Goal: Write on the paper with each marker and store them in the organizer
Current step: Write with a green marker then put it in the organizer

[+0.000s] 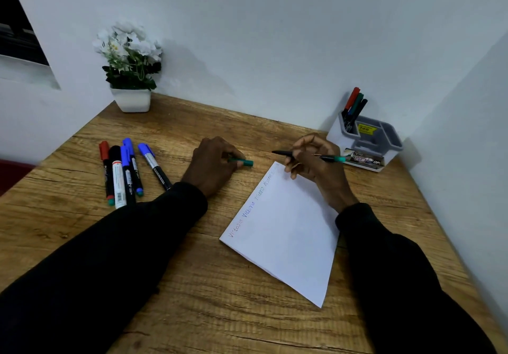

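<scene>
A white paper (288, 232) lies tilted on the wooden desk, with several coloured words written along its upper left edge. My right hand (316, 161) grips a thin uncapped green marker (331, 158) just above the paper's top corner. My left hand (214, 163) pinches the marker's green cap (244, 162) on the desk to the left of the paper. Several capped markers (123, 172), red, black and blue, lie in a row at the left. The grey organizer (365, 141) stands at the back right with three markers upright in one compartment.
A white pot of white flowers (130, 70) stands in the back left corner. Walls close the desk (206, 285) at the back and right. A flat item with a label (365, 159) lies in the organizer's front tray.
</scene>
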